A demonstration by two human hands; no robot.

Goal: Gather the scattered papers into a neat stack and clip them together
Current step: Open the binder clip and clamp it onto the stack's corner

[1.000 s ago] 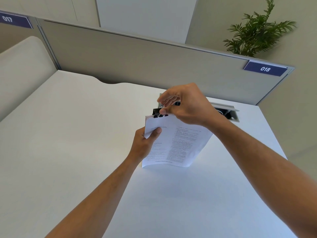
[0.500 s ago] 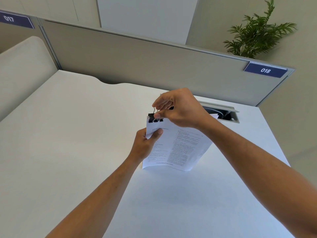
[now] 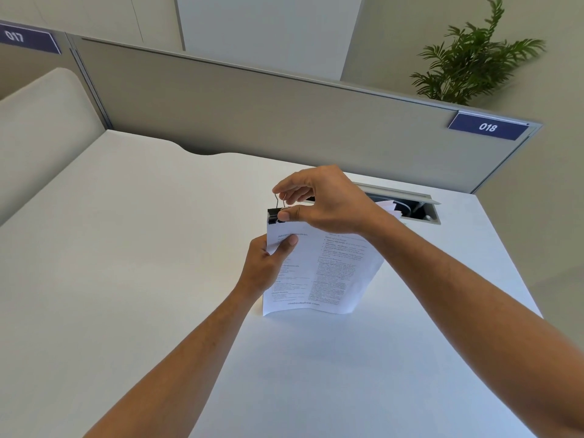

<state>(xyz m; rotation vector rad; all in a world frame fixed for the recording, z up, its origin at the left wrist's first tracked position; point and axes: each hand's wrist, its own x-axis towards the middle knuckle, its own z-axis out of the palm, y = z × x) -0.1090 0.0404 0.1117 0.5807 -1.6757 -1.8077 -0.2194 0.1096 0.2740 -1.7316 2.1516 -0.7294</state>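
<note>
A stack of printed papers (image 3: pixel 328 273) stands upright on the white desk (image 3: pixel 126 248), its bottom edge on the desk top. My left hand (image 3: pixel 268 263) grips the stack's left edge, thumb across the front page. A black binder clip (image 3: pixel 274 215) sits on the stack's top left corner, one wire handle (image 3: pixel 279 200) standing up. My right hand (image 3: pixel 322 200) is over the clip, its thumb and fingers pinching the clip and its wire handle. The clip's rear side is hidden.
A grey partition (image 3: pixel 284 115) bounds the desk at the back, with labels 017 (image 3: pixel 19 37) and 018 (image 3: pixel 488 127). An open cable hatch (image 3: pixel 410 207) lies at the back right, behind the papers. A potted plant (image 3: pixel 471 58) stands beyond the partition.
The right hand's fingers have lifted the clip's wire handle upright. The stack has shifted slightly left and stands a little straighter. The left hand keeps its grip.
</note>
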